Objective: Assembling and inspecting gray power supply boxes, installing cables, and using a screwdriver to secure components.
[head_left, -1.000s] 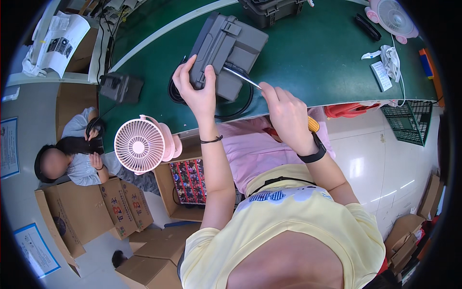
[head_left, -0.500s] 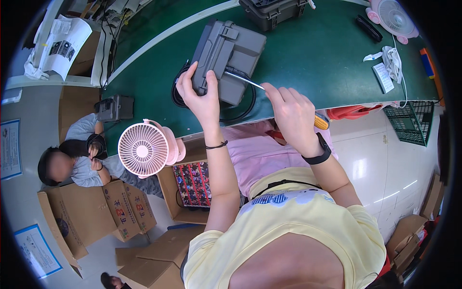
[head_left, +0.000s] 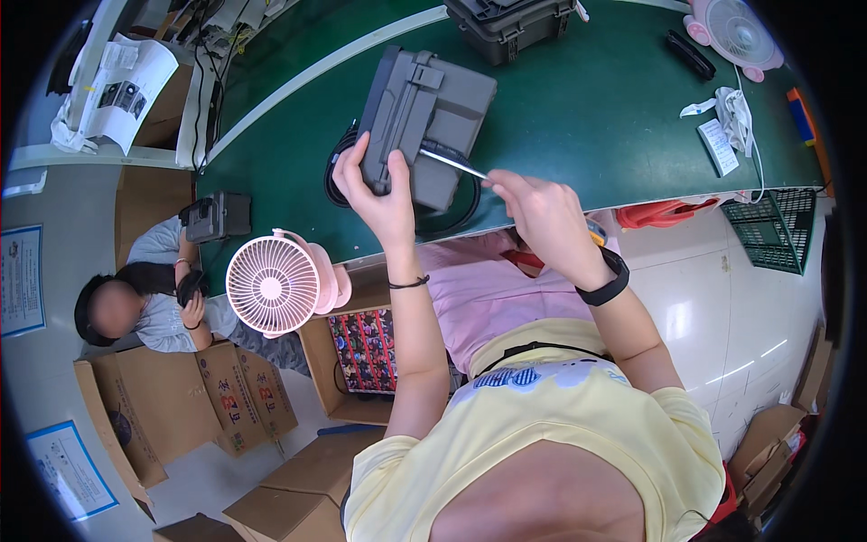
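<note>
From overhead, one grey case [head_left: 424, 122] is held above the green bench [head_left: 578, 99], its long axis running from twelve to six o'clock. The left hand [head_left: 379, 190] has its fingers wrapped around the case's lower edge. The right hand [head_left: 542, 212] pinches one thin metal rod [head_left: 452, 163], tip pointing at ten o'clock into the case. Two pink fans show: one [head_left: 271, 285] at eight o'clock, one [head_left: 736, 32] at one o'clock, with a white label [head_left: 720, 147] beneath it.
</note>
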`<state>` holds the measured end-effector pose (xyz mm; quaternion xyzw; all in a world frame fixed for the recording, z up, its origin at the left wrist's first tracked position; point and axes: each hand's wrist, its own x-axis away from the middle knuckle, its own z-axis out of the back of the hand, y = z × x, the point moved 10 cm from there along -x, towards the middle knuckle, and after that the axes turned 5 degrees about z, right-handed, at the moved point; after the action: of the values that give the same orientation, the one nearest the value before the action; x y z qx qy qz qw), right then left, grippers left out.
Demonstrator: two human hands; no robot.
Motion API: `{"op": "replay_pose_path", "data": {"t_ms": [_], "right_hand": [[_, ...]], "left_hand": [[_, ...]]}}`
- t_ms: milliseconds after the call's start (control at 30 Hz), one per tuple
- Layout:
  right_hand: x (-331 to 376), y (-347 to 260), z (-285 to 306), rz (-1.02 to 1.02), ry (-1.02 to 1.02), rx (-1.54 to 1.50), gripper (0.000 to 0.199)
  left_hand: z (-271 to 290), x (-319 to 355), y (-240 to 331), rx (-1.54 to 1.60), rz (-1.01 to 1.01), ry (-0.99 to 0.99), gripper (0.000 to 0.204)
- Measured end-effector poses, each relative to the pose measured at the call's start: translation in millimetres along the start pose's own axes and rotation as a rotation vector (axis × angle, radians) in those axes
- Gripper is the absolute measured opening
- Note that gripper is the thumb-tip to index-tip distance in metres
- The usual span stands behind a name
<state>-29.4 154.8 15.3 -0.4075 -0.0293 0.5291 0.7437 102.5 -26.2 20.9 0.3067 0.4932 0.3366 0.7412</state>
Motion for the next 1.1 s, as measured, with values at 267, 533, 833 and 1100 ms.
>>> {"op": "replay_pose_path", "data": {"t_ms": [267,533,833,1100], "right_hand": [[28,-6,11,0.043,-0.115,-0.239,0.014],[41,51,18,-0.221,-0.219,-0.215,0.014],[31,103,35,-0.384,0.293,-0.604,0.033],[13,118,10,-0.491,0.174,-0.907,0.034]], "left_hand": [[37,49,2,0.188,-0.155,0.131,0.048],[24,64,54,-0.174,-0.487,0.194,0.045],[-8,63,68,-0.095,-0.535,-0.149,0.073],[-8,36,37,-0.227,-0.372,0.016,0.075]]}}
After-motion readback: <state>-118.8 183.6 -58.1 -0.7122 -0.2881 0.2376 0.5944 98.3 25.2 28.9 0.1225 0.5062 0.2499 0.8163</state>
